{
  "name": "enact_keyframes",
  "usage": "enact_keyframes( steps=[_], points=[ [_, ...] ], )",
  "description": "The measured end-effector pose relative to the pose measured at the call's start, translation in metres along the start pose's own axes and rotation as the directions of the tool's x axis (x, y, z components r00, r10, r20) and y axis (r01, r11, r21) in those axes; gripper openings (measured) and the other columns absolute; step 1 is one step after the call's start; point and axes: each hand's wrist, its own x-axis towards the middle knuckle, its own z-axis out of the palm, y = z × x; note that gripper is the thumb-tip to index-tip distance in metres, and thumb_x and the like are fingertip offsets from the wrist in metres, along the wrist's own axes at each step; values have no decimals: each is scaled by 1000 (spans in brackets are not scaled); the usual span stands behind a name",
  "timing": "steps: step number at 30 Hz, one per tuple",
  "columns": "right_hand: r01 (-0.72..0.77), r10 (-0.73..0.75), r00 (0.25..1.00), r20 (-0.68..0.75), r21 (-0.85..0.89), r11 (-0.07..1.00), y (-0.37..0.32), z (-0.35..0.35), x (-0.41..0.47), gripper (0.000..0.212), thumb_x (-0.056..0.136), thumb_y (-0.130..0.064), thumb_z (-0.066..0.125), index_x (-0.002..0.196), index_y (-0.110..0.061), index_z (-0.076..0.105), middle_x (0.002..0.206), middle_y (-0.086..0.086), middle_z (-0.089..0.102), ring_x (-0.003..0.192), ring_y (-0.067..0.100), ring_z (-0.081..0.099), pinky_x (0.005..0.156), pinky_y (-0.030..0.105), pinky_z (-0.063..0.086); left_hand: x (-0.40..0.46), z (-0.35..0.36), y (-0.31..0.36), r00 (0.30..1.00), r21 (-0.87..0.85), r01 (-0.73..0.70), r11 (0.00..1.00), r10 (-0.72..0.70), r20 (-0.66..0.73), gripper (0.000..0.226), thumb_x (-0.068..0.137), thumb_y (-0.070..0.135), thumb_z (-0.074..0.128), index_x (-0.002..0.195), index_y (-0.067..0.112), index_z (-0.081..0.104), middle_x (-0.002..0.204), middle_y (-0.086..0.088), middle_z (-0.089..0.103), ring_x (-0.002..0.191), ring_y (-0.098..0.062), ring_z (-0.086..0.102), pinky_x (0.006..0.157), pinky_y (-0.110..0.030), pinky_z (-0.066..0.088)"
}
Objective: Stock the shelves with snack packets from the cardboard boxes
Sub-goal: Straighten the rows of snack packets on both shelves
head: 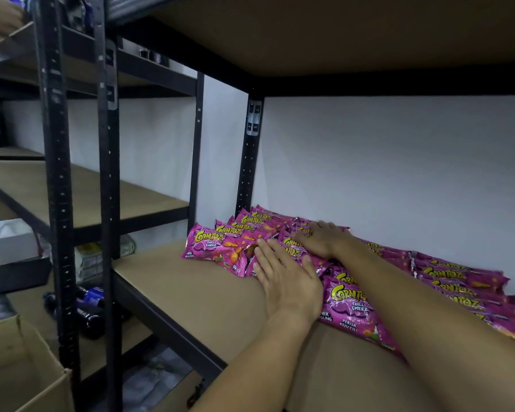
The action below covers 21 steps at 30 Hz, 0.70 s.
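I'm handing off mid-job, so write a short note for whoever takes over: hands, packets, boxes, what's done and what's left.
Left hand: open, flat on the packets at the row's front edge.
Right hand: open, pressing packets farther back.
Packets: pink, lying overlapped along the back of the shelf, by the wall.
Box: open, low left on the floor; contents not visible.
Done: one row laid down.
Left: front of the shelf bare; even out the row, then likely fetch more from the box.

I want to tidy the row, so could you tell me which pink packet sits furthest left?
The Corntoz packet at the row's left end, lying alone past both hands.
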Motion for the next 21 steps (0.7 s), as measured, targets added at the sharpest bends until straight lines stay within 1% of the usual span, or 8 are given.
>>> enact_keyframes(
  steps=[3,5,8,12,15,16,18,21],
  points=[
    [0,0,1000,1,-10,1000,-1,-6,-2,92,89,-82,18,159,-23,20,166,6,15,152,27,15,121,59,11,-3,-5,2,1000,-20,3,1000,-3,7,72,106,39,23,152,3,-18,161,-13,-26,148,-24,-26,117,-38,-19],
    [13,-13,1000,-11,3,1000,-3,-14,-8,85,92,-79,19,158,-26,24,165,5,22,150,28,21,120,57,13,-5,-9,4,1000,-42,-4,999,4,9,71,106,37,23,152,3,-18,161,-12,-26,147,-23,-27,117,-38,-20],
    [82,-82,994,-72,-2,997,-13,-30,-17,73,98,-69,21,156,-25,27,164,6,25,150,27,23,120,52,12,-6,-16,5,1000,-105,-13,994,15,16,69,106,33,23,152,5,-19,160,-9,-28,146,-20,-30,117,-39,-22],
    [165,-166,978,-129,-15,986,-25,-48,-26,71,100,-67,22,155,-24,32,162,3,29,149,25,26,120,48,16,-8,-27,6,999,-182,-31,983,38,36,67,105,29,23,153,8,-19,160,-5,-28,145,-16,-31,115,-38,-23],
    [218,-215,963,-161,6,976,-36,-53,-29,68,100,-65,24,154,-24,34,161,2,31,148,25,28,120,47,17,1,-44,-2,998,-190,-39,981,31,-47,66,105,30,24,155,11,-15,161,-3,-25,147,-15,-28,116,-38,-22],
    [238,-233,957,-171,10,971,-41,-53,-29,67,101,-64,25,154,-24,35,161,2,32,148,24,28,120,47,16,8,-51,-8,994,-174,-18,985,-2,-111,66,105,31,26,156,10,-12,162,-5,-22,148,-17,-25,117,-38,-20],
    [287,-276,943,-186,36,957,-53,-51,-29,62,103,-58,26,151,-21,40,159,3,35,146,25,31,120,47,18,25,-66,-23,965,-156,82,984,-118,-235,67,105,31,30,157,8,-5,164,-9,-16,151,-22,-18,119,-40,-15],
    [366,-348,923,-167,92,926,-69,-42,-25,52,106,-48,28,139,-18,54,148,7,50,134,28,46,115,49,30,45,-77,-47,917,-232,228,946,-288,-275,68,104,28,35,156,1,-1,163,-20,-10,151,-32,-10,121,-41,-8]
  ],
)
